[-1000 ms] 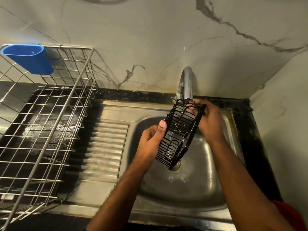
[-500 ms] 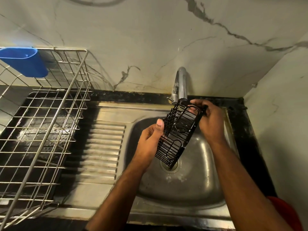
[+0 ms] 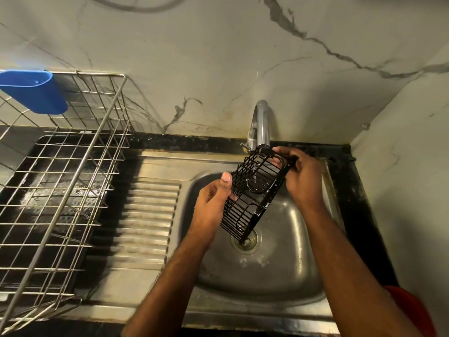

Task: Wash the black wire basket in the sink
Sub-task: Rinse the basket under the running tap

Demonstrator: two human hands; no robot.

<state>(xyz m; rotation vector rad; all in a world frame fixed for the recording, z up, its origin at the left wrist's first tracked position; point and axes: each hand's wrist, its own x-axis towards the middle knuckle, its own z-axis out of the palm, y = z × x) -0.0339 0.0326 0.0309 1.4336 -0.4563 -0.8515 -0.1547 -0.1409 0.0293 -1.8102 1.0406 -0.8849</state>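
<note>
Rinsing is the step you are in, by the look of it: you have the black wire basket (image 3: pixel 255 194) held up over the bowl of the sink (image 3: pixel 267 276), tilted so its upper end sits just under the spout of the tap (image 3: pixel 261 125) and its lower end hangs above the drain (image 3: pixel 245 240). Whether water is running cannot be told from this view; a few pale specks cling to the wires. Your left hand (image 3: pixel 211 205) cups the basket's left long side about halfway down, thumb up along the rim and fingers tucked behind, so that grip is pressed onto the wire. Your right hand (image 3: pixel 301 177) pinches the top right corner, fingers curled over the rim, wrist bent inward. Both forearms reach in from the near edge and meet over the bowl. Next, I judge, you will want to turn the basket between the two grips so the stream reaches the underside and the far end, shifting one hand at a time because wet wire may slip. Beside you on the desk the steel drying rack (image 3: pixel 73 166), with its blue cup (image 3: pixel 34 91), looks a likely place for it afterwards.
</note>
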